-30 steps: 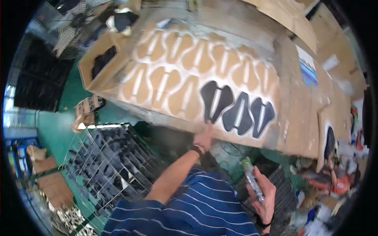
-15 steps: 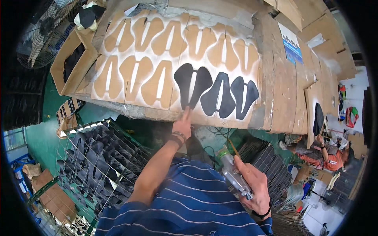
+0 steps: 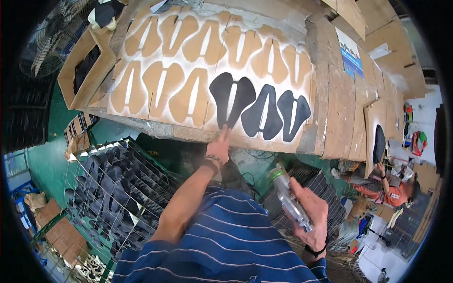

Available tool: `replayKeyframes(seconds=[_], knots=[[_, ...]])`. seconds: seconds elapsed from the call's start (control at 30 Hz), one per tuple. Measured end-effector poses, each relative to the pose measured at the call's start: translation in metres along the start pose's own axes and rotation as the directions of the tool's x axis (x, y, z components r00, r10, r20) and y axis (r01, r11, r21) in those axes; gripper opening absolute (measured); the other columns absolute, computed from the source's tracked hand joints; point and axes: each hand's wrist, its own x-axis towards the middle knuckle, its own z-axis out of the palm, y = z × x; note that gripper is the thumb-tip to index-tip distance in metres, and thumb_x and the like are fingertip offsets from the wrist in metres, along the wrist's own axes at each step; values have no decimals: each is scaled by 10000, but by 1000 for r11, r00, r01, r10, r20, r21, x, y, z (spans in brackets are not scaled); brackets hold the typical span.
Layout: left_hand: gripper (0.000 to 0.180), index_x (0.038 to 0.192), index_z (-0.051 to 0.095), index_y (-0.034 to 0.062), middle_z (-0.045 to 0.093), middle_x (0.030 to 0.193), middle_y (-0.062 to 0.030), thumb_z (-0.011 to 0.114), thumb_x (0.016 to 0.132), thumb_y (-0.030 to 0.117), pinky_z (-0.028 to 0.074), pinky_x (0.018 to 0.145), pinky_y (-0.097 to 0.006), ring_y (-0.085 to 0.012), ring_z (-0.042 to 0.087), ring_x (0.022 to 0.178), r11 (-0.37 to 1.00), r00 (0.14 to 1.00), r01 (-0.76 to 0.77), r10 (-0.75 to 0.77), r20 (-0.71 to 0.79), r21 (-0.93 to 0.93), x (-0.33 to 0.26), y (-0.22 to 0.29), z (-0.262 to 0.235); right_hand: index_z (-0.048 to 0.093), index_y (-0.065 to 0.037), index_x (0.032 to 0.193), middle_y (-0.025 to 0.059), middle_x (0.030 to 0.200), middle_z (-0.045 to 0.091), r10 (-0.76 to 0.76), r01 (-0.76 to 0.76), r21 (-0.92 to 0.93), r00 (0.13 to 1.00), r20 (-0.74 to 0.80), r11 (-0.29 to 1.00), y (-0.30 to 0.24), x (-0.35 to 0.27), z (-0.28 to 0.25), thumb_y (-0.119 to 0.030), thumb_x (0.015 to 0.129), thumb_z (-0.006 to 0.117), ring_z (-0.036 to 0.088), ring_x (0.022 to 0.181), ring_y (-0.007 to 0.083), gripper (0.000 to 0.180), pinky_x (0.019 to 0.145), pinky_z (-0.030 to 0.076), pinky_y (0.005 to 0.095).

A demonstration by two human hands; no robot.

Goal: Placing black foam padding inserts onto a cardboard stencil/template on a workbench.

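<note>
Head view: a silver metal tool (image 3: 291, 200) is grasped by the right hand (image 3: 312, 210), a slotted black cutout (image 3: 220, 96) touched by the left hand (image 3: 218, 149), hold unclear.

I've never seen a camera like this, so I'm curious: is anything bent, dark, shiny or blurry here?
Head view: corners black out and the worktable bends toward the rim; the fan sits in dim shade; the metal tool in the right hand glints; the left hand and leftmost black piece look fairly sharp.
</note>
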Motion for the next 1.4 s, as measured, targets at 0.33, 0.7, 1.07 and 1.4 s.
replayKeyframes(seconds=[0.33,0.7,1.07,1.4], knots=[[1017,1655,296,90,187,1764,-103,770,757,34,627,917,-461,-365,722,1129,997,996,62,-59,62,-35,-7,14,-28,662,21,1384,195,995,726,130,-131,5,979,-155,991,6,-11,1,1,765,795,707,853,310,633,821,542,338],[1105,1685,177,50,-5,1788,-127,840,809,165,621,839,-463,-375,723,1084,1000,1000,-4,5,-23,16,-7,3,-1,662,19,1388,191,1057,748,174,-174,0,984,-32,985,5,-32,-10,24,767,772,725,910,262,631,853,543,329],[896,1584,393,67,309,1704,-130,735,760,-13,600,867,-505,-385,705,1061,986,983,-157,151,-103,-52,-37,-12,-9,666,9,1379,185,954,719,162,-164,-8,983,-85,987,-3,-47,6,24,735,798,695,806,316,658,755,532,358],[467,1256,635,43,571,1358,-148,777,820,132,556,941,-498,-358,637,1165,981,970,-176,159,-186,-83,-60,-24,5,670,19,1366,187,945,721,207,-209,-15,976,-70,978,-10,-65,26,31,765,794,702,798,308,615,752,540,361]])
